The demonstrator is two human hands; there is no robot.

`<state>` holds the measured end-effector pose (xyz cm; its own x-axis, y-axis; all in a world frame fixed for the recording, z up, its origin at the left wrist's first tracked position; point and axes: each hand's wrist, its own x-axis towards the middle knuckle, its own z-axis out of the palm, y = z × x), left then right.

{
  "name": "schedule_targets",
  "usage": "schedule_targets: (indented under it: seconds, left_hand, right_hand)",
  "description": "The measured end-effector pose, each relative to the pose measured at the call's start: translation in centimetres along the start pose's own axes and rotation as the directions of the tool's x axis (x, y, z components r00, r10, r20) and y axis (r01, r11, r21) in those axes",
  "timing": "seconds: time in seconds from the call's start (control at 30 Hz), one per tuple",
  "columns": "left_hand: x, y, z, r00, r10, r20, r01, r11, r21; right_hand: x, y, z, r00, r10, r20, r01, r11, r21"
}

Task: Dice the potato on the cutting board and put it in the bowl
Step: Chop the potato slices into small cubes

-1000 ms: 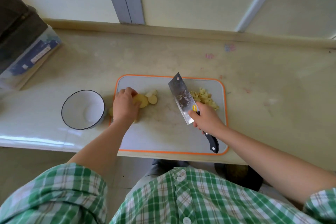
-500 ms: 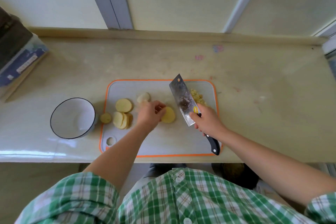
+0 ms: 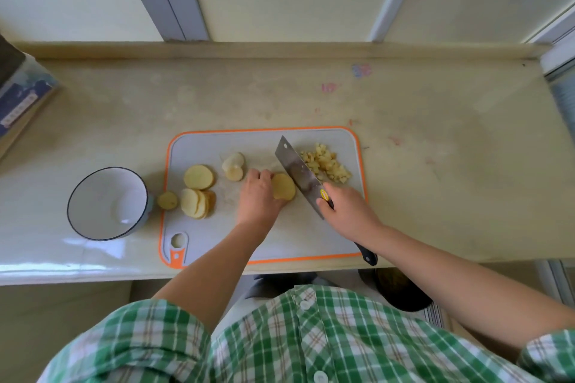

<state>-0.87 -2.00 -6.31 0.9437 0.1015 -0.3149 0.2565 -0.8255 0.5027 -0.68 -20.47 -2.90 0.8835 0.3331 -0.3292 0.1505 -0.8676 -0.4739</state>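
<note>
A grey cutting board [image 3: 280,236] with an orange rim lies on the counter. My left hand [image 3: 258,196] presses down on a stack of potato slices [image 3: 283,186] in the board's middle. My right hand [image 3: 345,211] grips the black handle of a cleaver [image 3: 298,172], whose blade stands just right of that stack. A heap of diced potato [image 3: 326,165] lies at the board's far right. More slices sit at the left [image 3: 198,177] [image 3: 197,203], and an end piece [image 3: 233,165] lies behind. A white bowl [image 3: 107,204] with a dark rim stands left of the board, with nothing in it.
One small slice [image 3: 167,200] lies on the counter between bowl and board. A boxed item [image 3: 21,102] sits at the far left. The beige counter [image 3: 451,180] stretches to the right, with a raised ledge along the wall behind. The front edge runs just below the board.
My left hand carried some slices from the left pile to the board's middle and now holds them flat beside the blade. The cleaver has shifted only slightly.
</note>
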Motion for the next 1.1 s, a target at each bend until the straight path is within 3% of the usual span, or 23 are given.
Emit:
schedule_targets:
  seconds: [0.17, 0.33, 0.5, 0.83, 1.1]
  left_hand:
    - [0.0, 1.2, 0.5, 1.0, 0.001, 0.02, -0.001, 1.0, -0.02]
    - [0.4, 2.0, 0.5, 0.983, -0.185, -0.015, 0.178, 0.962, -0.204]
    - [0.9, 1.7, 0.6, 0.967, -0.255, -0.014, 0.242, 0.932, -0.27]
    - [1.6, 1.9, 0.7, 0.953, -0.303, 0.025, 0.296, 0.905, -0.304]
    - [1.8, 1.7, 0.5, 0.949, -0.313, 0.042, 0.309, 0.892, -0.33]
  right_hand:
    - [0.3, 0.3, -0.9, 0.997, 0.015, -0.069, -0.016, 1.0, -0.015]
    - [0.4, -0.2, -1.3, 0.999, -0.025, -0.035, 0.023, 0.998, -0.066]
    - [0.1, -1.0, -1.5, 1.0, -0.027, 0.003, 0.027, 0.994, -0.102]
    - [0.4, -2.3, -0.7, 0.994, 0.058, 0.092, -0.052, 0.997, -0.061]
    - [-0.1, -2.2, 1.2, 0.994, 0.098, 0.05, -0.096, 0.995, -0.027]
